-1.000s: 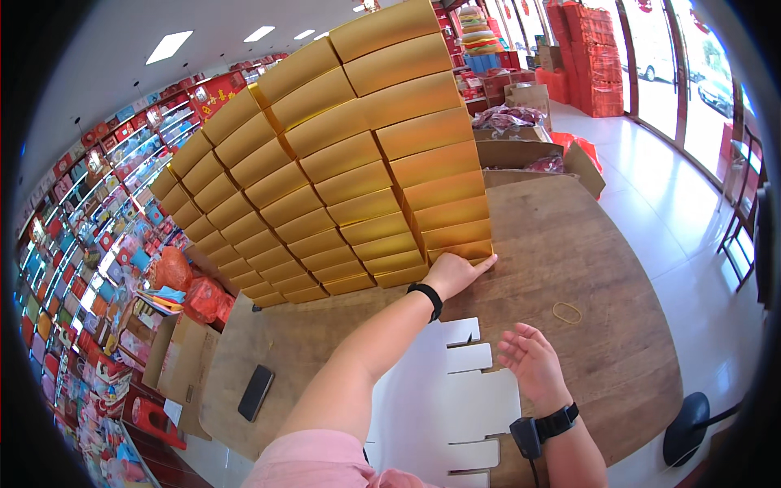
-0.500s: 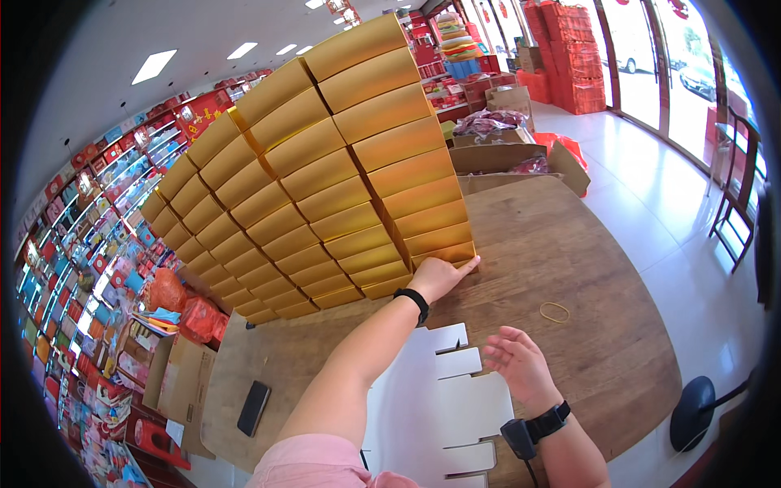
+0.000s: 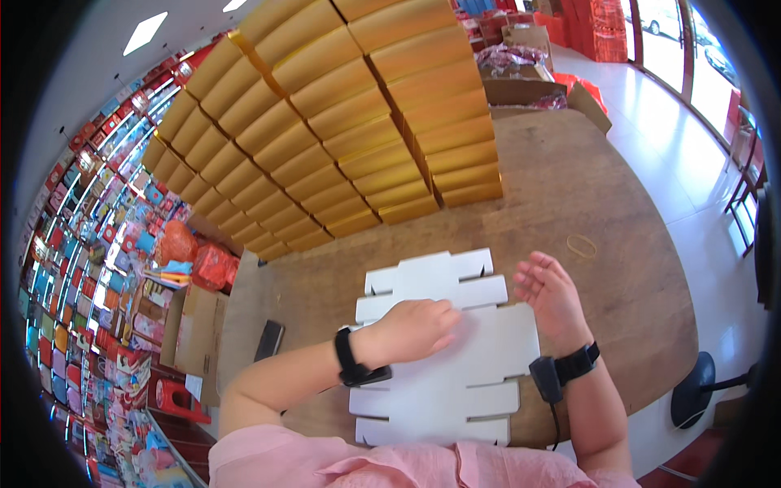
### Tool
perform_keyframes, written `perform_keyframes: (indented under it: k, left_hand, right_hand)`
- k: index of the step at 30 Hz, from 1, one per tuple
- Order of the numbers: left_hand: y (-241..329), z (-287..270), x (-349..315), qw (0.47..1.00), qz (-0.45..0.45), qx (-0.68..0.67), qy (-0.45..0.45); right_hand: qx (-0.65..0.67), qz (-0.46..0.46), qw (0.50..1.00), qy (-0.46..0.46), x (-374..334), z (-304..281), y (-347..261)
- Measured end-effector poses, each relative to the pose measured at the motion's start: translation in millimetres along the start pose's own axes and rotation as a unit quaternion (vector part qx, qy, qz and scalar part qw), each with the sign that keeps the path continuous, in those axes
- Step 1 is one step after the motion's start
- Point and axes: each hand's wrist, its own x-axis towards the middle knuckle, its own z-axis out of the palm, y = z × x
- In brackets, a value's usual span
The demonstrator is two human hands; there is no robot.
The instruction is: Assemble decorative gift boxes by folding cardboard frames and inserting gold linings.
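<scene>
Over the middle of the flat white die-cut cardboard sheets [image 3: 431, 390] is my left hand [image 3: 411, 329], its fingers curled in, with nothing visible in them. Whether it touches the top sheet I cannot tell. My right hand [image 3: 553, 297] hovers beside the sheets' right edge, fingers loosely bent and apart, holding nothing. The sheets lie in front of me, with slotted flaps along both sides. Beyond them rises a tall wall of stacked gold boxes [image 3: 350, 122], several columns wide.
The wooden table [image 3: 602, 179] has rounded edges. A rubber band [image 3: 581, 246] lies at its right, a black phone [image 3: 269, 341] at its left. Open cardboard cartons [image 3: 529, 89] stand behind it. Shelves of colourful goods [image 3: 89, 268] line the left side.
My left hand has come back from the lowest gold box at the stack's right corner to the white sheets. The view has tilted down. My right hand stays beside the sheets.
</scene>
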Motion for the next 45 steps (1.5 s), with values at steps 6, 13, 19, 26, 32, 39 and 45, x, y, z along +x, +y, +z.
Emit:
perform_keyframes:
  k: [6, 13, 19, 26, 32, 39, 45]
  left_hand:
    - [38, 47, -120, 0.992, -0.015, -0.121, 0.018]
    - [79, 92, -161, 0.986, -0.069, -0.147, 0.048]
    - [83, 103, -167, 0.985, -0.052, -0.139, 0.082]
    - [80, 106, -167, 0.985, -0.039, -0.139, 0.097]
    - [74, 106, -169, 0.979, -0.037, -0.166, 0.109]
    - [77, 111, -174, 0.971, -0.029, -0.188, 0.147]
    - [83, 113, -178, 0.969, -0.018, -0.187, 0.160]
  right_hand:
    - [-0.051, -0.028, 0.998, -0.007, 6, 2, 1]
    - [-0.093, -0.122, 0.984, -0.088, -6, 1, -15]
    - [-0.113, -0.164, 0.978, -0.070, -31, 4, -25]
    - [-0.260, -0.111, 0.949, -0.137, -102, 22, 11]
    - [-0.515, -0.021, 0.838, -0.178, -156, 32, 39]
    - [-0.664, -0.151, 0.657, -0.324, -179, 47, 54]
    - [-0.673, -0.191, 0.613, -0.368, -188, 49, 61]
